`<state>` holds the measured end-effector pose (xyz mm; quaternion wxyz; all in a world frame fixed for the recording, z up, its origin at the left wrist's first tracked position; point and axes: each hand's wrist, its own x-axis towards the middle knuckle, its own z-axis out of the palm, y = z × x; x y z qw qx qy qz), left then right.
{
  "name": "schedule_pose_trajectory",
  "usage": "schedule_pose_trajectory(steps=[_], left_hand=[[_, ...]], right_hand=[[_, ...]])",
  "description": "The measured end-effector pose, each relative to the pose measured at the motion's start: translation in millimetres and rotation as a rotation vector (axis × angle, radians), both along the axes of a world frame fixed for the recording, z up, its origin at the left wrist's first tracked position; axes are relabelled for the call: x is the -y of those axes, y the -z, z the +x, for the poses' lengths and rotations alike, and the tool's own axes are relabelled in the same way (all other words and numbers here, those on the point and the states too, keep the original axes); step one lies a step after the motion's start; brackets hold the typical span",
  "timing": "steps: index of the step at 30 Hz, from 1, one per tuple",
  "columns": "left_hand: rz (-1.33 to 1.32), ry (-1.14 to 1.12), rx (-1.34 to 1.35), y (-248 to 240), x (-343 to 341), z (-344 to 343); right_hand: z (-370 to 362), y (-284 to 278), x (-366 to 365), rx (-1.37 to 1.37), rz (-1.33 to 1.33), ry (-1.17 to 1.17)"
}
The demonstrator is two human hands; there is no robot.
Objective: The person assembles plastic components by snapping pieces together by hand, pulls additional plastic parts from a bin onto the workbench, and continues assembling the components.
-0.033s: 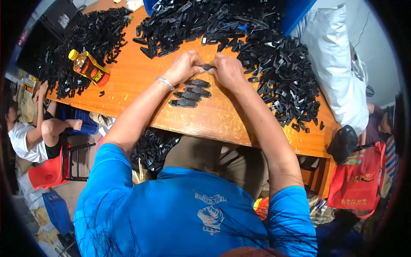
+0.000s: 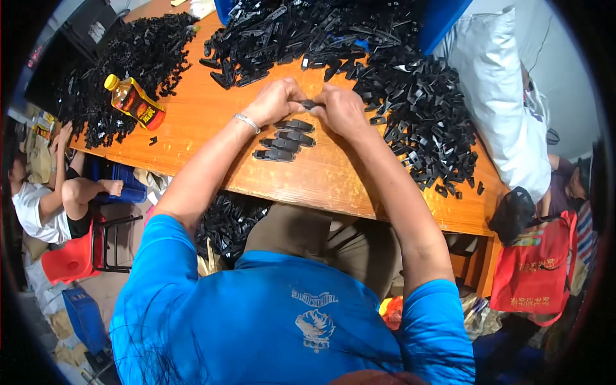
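Over the orange-brown wooden table [image 2: 321,173], my left hand [image 2: 276,101] and my right hand [image 2: 342,110] meet with fingertips pinched on one small black plastic part [image 2: 309,104]. Fingers cover most of that part, so its full shape is hidden. Just below my hands, several longer black plastic pieces [image 2: 296,137] lie in a staggered stack, roughly parallel to each other. A bracelet circles my left wrist. Close beyond my right hand spreads a heap of small black plastic parts [image 2: 427,122].
Longer black pieces [image 2: 276,38] heap up at the far side by a blue bin [image 2: 444,25]. A third black pile [image 2: 144,54] and a yellow-capped bottle [image 2: 135,101] stand left. White sack [image 2: 497,102] and red bag [image 2: 532,269] are right. People sit at both sides.
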<state>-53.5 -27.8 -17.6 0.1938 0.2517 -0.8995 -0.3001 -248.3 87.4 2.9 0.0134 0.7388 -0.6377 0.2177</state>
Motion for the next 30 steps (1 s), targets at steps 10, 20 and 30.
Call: schedule_pose_trajectory(steps=[10,20,30], left_hand=[[-0.209,0.012,0.108,-30.6,-115.3,24.1],[-0.247,-0.106,0.086,-33.2,-173.2,187.7],[-0.078,-0.39,-0.187,-26.9,-173.5,245.2]], right_hand=[[12.9,16.2,-134.2,0.408,-0.138,0.196],[-31.5,12.7,-256.6,0.337,-0.379,0.421],[-112.5,12.2,-261.4,0.014,-0.361,0.882]])
